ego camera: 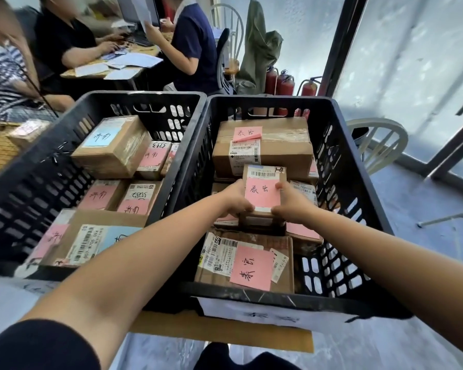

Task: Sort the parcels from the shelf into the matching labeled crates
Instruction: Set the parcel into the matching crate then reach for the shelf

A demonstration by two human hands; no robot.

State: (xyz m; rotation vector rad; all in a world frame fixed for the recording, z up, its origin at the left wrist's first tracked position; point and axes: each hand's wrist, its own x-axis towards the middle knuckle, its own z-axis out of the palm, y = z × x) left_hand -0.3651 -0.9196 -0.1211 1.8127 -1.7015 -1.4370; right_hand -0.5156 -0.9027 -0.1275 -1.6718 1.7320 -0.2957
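A small cardboard parcel (263, 188) with a pink handwritten note and a barcode label sits in the middle of the right black crate (358, 166). My left hand (234, 200) grips its left side and my right hand (292, 202) grips its right side. It lies on other parcels: a large taped box (278, 148) with a pink note behind it and a flat box (241, 260) with a pink note in front. A white paper label (265, 315) hangs on this crate's near wall. The left black crate (38, 169) holds several parcels with pink and blue notes.
Three people sit at a desk (118, 68) with papers at the back left. White chairs (380, 145) stand to the right of the crates, red fire extinguishers (286, 86) behind them. Glass doors (412, 62) run along the right. A cardboard sheet (225, 335) lies under the right crate.
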